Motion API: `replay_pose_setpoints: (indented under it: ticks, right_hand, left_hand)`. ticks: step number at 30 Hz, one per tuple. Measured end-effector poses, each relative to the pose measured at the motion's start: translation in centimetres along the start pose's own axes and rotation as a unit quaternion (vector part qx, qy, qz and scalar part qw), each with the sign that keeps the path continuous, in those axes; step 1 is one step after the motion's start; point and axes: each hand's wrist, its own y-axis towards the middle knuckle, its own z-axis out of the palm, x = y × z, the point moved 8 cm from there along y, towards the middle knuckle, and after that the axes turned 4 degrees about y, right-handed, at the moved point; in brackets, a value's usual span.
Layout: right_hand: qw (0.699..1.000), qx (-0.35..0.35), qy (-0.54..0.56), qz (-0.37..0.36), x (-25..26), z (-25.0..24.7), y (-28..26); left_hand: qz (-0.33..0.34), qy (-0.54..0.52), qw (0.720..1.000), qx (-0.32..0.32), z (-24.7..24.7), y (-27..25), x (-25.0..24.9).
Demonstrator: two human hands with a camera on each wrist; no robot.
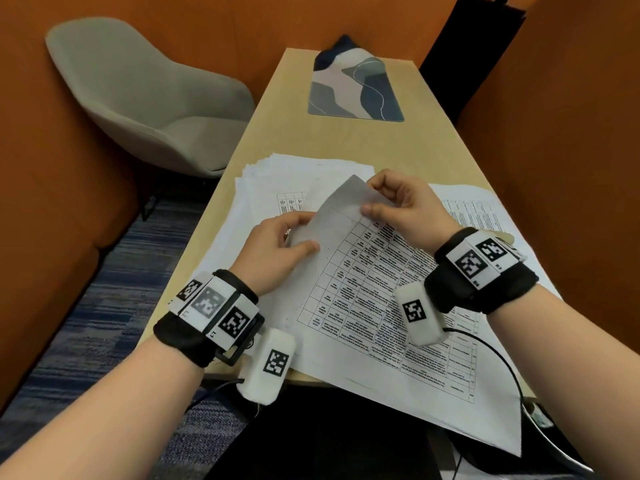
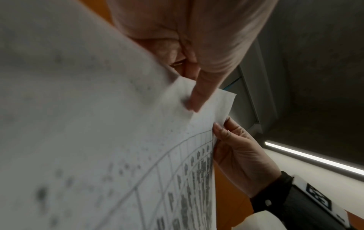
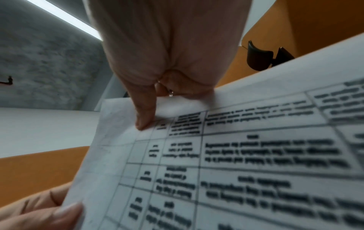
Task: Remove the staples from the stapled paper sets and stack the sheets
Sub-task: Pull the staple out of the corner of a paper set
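Your left hand [image 1: 277, 247] and right hand [image 1: 401, 206] both hold the far corner of one stapled paper set [image 1: 363, 289], lifted above the middle of the wooden table [image 1: 346, 140]. Its near corner hangs past the table's near edge. The left thumb and curled fingers pinch the blank, folded-back top sheet; the right thumb presses the printed page while the other right fingers curl behind the corner.

The paper is light, thin and limp. It bows under its own weight and will tear at the staple holes if you pull the sheets apart sharply. Keep your hold close to the stapled corner, one hand on each side of it, and let the rest trail on the table.

More sheets lie spread beneath: one pile [image 1: 277, 174] toward the left edge, another printed page [image 1: 474, 209] toward the right edge. A patterned mat [image 1: 356, 88] sits at the far end.

You cannot see the staple itself in any view; the right fingers cover the corner, and both wrist views are blurred there. Whether it is still in or already out cannot be told. No staple remover is visible. The print is too blurred to read.
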Motion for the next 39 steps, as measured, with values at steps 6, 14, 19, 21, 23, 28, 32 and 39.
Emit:
replay_pose_setpoints:
  ticks: [6,14,19,21,23,28,32,39]
  right_hand:
    - [0.998,0.05,-0.003,0.031,0.5,0.8,0.5]
    - [0.955,-0.066,-0.287,0.025,0.8,-0.1,0.5]
    - [0.954,0.092,-0.242,0.152,0.9,-0.9,-0.1]
    - [0.969,0.072,-0.207,0.116,3.8,-2.3,0.0]
    - [0.986,0.031,-0.149,0.069,7.2,-4.2,0.1]
    - [0.997,-0.064,-0.004,-0.045,12.5,-8.7,0.7]
    - [0.986,-0.092,0.105,-0.088,13.4,-7.9,0.5]
    - [0.962,-0.12,0.214,-0.121,13.4,-6.5,0.3]
  left_hand:
    - [0.0,-0.06,0.998,0.005,0.0,0.1,-0.3]
    - [0.06,-0.036,0.997,-0.011,-0.5,-0.1,-1.7]
    - [0.115,-0.089,0.989,-0.034,-2.6,-0.4,-3.6]
    - [0.114,-0.097,0.985,-0.086,-4.6,-0.1,-3.8]
    - [0.093,-0.119,0.977,-0.153,-6.8,0.5,-3.7]
    - [0.105,-0.195,0.961,-0.168,-8.1,2.9,-7.2]
    - [0.166,-0.178,0.957,-0.157,-8.1,4.3,-12.4]
    - [0.211,-0.155,0.943,-0.205,-10.5,4.9,-16.9]
